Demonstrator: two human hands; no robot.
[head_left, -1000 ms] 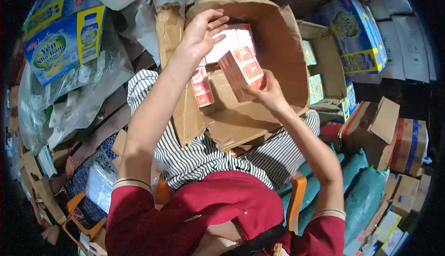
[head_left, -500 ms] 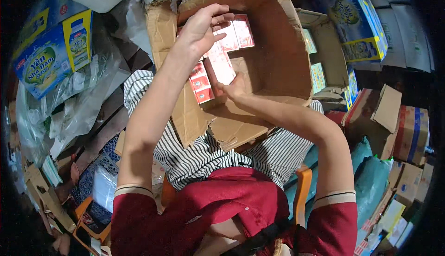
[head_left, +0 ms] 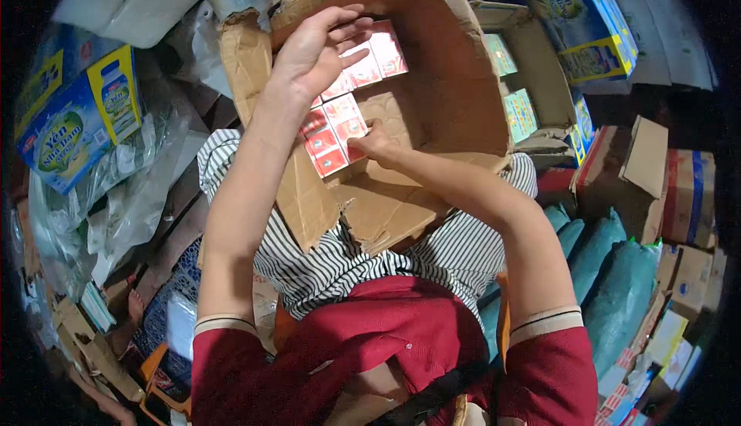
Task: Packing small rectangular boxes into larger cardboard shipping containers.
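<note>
An open brown cardboard box (head_left: 455, 63) with torn flaps rests over my lap. Small red-and-white cartons (head_left: 324, 142) lie side by side along its left and far sides. My right hand (head_left: 376, 142) reaches inside, with thumb and fingers closed at the near right corner of a red-and-white carton (head_left: 347, 121), which lies against the cartons on the left. Above the box's left side hovers my left hand (head_left: 315, 49), its fingers spread and holding nothing. That hand and forearm hide part of the cartons.
Right of the box stands another open carton (head_left: 544, 79) with green-and-yellow packs (head_left: 520, 113) inside. Blue-and-yellow drink cases (head_left: 69, 136) lie at the left beside clear plastic wrap (head_left: 131, 187). Green sacks (head_left: 621, 287) and brown boxes (head_left: 683, 194) crowd the right.
My right hand has brought the carton down and left, against the cartons on the box's left side. My left hand stays open over the box. The view has shifted slightly.
</note>
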